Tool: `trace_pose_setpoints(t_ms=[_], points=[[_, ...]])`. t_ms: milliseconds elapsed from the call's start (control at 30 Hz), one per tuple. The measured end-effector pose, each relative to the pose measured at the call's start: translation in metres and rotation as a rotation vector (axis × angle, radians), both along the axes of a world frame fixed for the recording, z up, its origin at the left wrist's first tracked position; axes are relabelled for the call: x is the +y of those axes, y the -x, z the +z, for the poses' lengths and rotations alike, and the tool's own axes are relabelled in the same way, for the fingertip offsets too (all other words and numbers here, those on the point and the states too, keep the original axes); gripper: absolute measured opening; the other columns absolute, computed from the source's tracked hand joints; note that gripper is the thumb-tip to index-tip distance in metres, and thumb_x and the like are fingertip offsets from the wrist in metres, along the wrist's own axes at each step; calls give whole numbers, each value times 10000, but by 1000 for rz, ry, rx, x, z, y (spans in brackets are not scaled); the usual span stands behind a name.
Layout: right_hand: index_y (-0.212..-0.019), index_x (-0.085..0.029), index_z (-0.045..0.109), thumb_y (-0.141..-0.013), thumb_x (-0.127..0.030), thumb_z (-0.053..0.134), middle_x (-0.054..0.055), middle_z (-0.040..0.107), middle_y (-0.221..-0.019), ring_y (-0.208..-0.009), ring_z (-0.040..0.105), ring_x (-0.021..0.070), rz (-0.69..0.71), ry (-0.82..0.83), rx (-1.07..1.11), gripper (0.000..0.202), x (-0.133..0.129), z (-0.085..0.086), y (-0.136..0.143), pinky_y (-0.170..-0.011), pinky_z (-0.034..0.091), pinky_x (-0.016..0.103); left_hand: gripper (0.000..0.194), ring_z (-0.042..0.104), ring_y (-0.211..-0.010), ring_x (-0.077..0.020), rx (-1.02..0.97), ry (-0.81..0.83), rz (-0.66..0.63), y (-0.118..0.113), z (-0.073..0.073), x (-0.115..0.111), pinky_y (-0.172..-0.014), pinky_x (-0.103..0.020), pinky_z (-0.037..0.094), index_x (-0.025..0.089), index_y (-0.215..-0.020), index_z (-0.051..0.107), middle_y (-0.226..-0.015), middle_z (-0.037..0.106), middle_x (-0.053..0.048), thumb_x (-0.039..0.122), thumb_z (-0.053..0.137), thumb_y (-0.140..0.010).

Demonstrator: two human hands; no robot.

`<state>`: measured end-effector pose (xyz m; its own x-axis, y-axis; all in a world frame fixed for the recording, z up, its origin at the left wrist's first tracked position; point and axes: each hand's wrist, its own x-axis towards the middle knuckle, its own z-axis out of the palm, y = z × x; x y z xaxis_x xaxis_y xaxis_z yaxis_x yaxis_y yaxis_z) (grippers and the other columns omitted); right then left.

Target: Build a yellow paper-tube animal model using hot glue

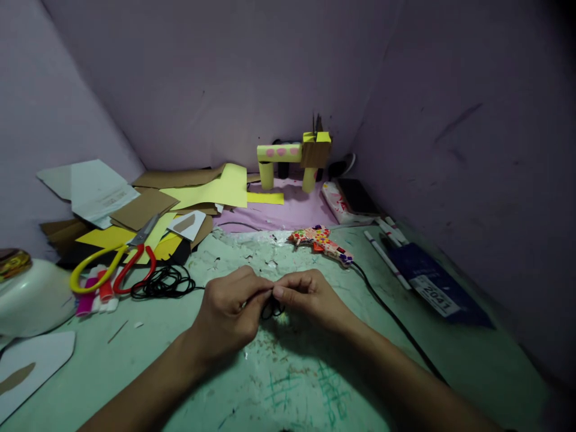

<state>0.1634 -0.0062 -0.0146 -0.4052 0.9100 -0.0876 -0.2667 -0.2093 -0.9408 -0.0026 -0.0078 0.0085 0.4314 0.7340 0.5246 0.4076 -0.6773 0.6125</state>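
Note:
My left hand (236, 306) and my right hand (310, 297) meet over the middle of the green table, fingertips pinched together. Between them they grip a thin black cord (272, 309), a small loop of which hangs below the fingers. To the left of my left hand lies a loose tangle of the black cord (166, 282), with one strand running toward that hand. Beyond my right hand rests a glue gun (321, 243) with a flowery pattern, its black cable trailing to the lower right. The exact spot under my fingertips is hidden.
Scissors (143, 258) with yellow and red handles lie left, by glue tubes (104, 288). Yellow paper (225, 189) and cardboard (144, 207) pile up behind. A yellow paper figure (279, 153) stands at the back. Right are a phone (357, 197) and a blue packet (434, 282) with pens.

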Motion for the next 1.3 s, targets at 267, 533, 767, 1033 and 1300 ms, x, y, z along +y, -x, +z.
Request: trace_pose_setpoints(t_ms=[267, 533, 767, 1033, 1300], points=[[-764, -136, 752, -728, -437, 666, 58, 676, -644, -597, 571, 119, 106, 75, 114, 315, 2, -5, 0, -623, 416, 256, 161, 519, -543, -103, 55, 101, 131, 3, 5, 5, -515, -214, 391, 143, -666, 605, -609, 575, -4, 118, 496, -781], [-836, -136, 699, -641, -522, 725, 77, 698, -741, -607, 627, 150, -29, 141, 207, 433, 2, -1, 3, -624, 465, 295, 166, 383, -448, -97, -86, 353, 397, -1, 10, 5, -425, -205, 317, 166, -634, 576, -484, 439, 44, 298, 530, -722], [-764, -179, 640, -524, -236, 814, -28, 629, -652, -497, 550, 81, -287, 17, 32, 302, 3, 1, 7, -519, 419, 231, 201, 357, -443, -99, -113, 421, 432, -2, 11, 4, -421, -211, 310, 167, -633, 576, -474, 407, 49, 349, 537, -707], [-674, -147, 622, -564, -413, 804, 6, 642, -643, -491, 558, 88, -177, 110, 132, 341, 5, -3, 4, -512, 385, 222, 211, 360, -463, -109, -162, 502, 414, 3, 14, 9, -435, -230, 307, 169, -602, 563, -483, 424, 35, 371, 547, -660], [-600, -158, 608, -542, -399, 779, -32, 545, -491, -464, 469, 93, -276, 2, -86, 301, 7, 3, 2, -507, 339, 243, 189, 336, -447, -97, -159, 466, 404, 8, 18, 10, -427, -230, 276, 168, -582, 562, -481, 415, 43, 334, 562, -673]])
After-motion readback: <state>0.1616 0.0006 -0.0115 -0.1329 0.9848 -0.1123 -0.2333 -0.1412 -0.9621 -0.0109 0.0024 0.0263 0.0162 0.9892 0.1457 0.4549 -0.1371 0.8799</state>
